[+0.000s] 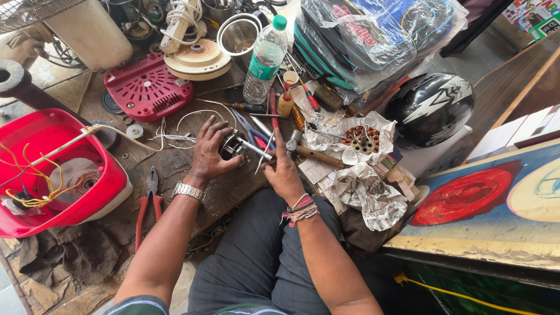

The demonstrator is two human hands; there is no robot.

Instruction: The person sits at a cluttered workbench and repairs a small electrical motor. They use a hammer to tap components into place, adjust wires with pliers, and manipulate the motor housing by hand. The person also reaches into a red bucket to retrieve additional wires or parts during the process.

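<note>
My left hand [209, 150], with a metal watch on its wrist, grips a small dark motor part [232, 146] with a steel shaft sticking out to the right. My right hand [282, 169], wearing thread bracelets, holds a thin metal tool [263, 156] whose tip rests by that shaft. Both hands work over a worn wooden bench [175, 169] just above my lap. Blue-handled pliers [252, 133] and a wooden-handled hammer [312, 154] lie right behind the hands.
A red plastic housing [52, 175] with yellow wires sits at the left, red-handled pliers [149, 204] beside it. A red vented cover [146, 87], a plastic bottle [265, 58], a copper-wound stator [360, 139] on crumpled newspaper and a black helmet [431, 108] crowd the back and right.
</note>
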